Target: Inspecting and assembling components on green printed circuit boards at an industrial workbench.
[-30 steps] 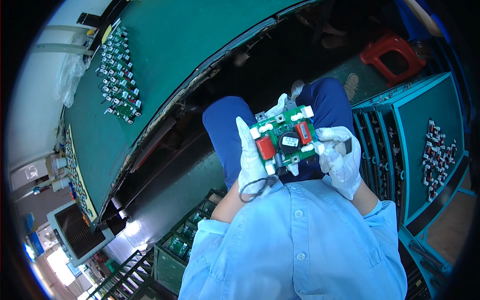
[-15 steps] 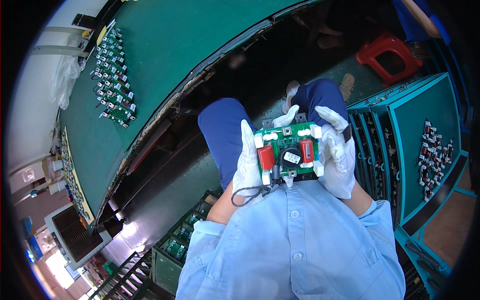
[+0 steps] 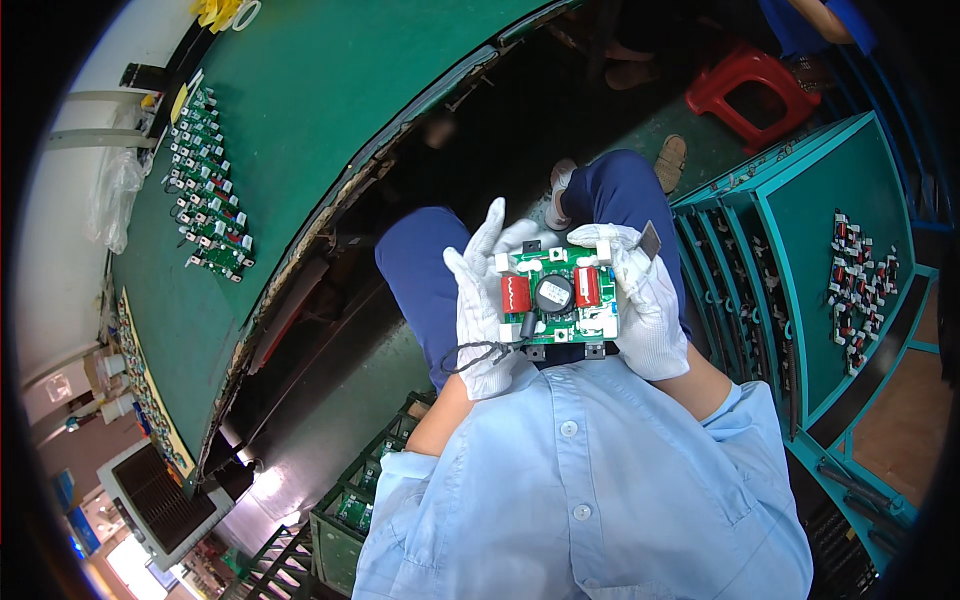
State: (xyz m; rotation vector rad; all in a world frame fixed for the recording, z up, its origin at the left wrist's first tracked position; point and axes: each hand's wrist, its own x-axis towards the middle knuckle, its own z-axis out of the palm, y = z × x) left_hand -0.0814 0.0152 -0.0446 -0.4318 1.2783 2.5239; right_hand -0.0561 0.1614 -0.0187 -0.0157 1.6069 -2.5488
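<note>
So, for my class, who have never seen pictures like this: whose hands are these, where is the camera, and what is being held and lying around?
The camera sits on a seated person's head and looks down, so its wide lens bends straight edges. The left hand and right hand, both in white gloves, hold a green circuit board with red parts above the lap. To the person's left, a green table carries rows of similar small boards. To the right stands a teal rack, with a red stool beyond.
</note>
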